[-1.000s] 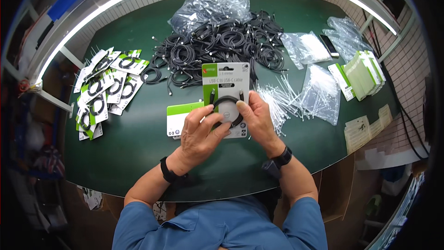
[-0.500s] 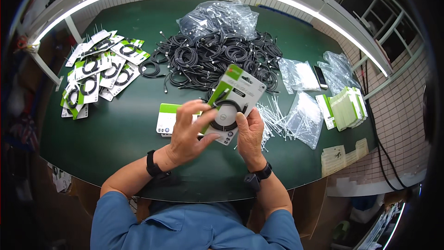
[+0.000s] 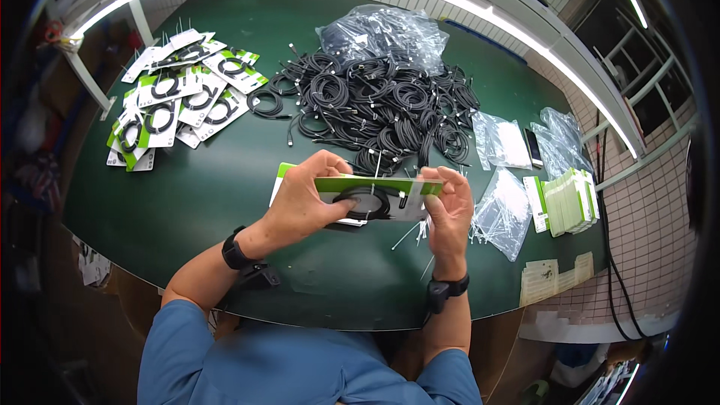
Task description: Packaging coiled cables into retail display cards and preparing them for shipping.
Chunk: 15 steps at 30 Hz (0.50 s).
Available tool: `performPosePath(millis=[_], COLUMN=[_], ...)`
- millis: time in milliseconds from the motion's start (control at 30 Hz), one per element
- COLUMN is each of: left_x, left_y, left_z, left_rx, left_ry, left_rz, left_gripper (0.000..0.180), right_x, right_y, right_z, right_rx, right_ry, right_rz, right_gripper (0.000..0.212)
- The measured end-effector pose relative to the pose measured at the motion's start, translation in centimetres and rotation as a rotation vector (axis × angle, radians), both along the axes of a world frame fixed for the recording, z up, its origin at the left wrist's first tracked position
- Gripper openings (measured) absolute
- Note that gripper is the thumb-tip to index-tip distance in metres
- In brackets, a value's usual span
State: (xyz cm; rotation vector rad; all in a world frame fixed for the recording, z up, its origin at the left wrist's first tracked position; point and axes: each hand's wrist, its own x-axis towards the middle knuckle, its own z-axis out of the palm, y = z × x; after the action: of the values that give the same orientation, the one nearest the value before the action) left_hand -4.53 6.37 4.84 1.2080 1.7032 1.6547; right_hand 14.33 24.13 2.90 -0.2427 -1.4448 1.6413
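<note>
A green-and-white packaging card with a coiled black cable (image 3: 365, 204) on its front is held lengthwise between my hands, tipped so that I see it at a slant. My left hand (image 3: 306, 196) grips its left end, thumb on the coil. My right hand (image 3: 450, 211) pinches the right end, thumb in front and fingers behind. A thin white cable tie (image 3: 377, 162) sticks up from the card's upper edge. Partly covered by my left hand, another green-and-white card (image 3: 282, 177) lies on the table.
Behind my hands is a big heap of coiled black cables (image 3: 375, 105) beside a clear plastic bag (image 3: 386, 34). Cards with cables (image 3: 176, 97) are piled at the left. To the right are bagged white ties (image 3: 499, 214), a phone (image 3: 533, 148) and stacked cards (image 3: 568, 202).
The card has turned from nearly upright to lengthwise and tipped. My left hand has closed on its left end; my right hand has shifted right. The whole view has moved slightly.
</note>
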Motion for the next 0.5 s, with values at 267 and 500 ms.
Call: performPosePath(millis=[267, 500], left_x=[-0.2, -0.3], left_y=[-0.5, 0.2], left_z=[1.3, 0.2], left_rx=[0.174, 0.284], left_ry=[0.311, -0.111], left_rz=[0.215, 0.238], left_gripper=[0.066, 0.058], right_x=[1.8, 0.4], right_y=[-0.2, -2.5], right_z=[0.2, -1.4], right_rx=[0.661, 0.152], right_ry=[-0.613, -0.401], right_rz=[0.248, 0.236], right_gripper=[0.034, 0.022])
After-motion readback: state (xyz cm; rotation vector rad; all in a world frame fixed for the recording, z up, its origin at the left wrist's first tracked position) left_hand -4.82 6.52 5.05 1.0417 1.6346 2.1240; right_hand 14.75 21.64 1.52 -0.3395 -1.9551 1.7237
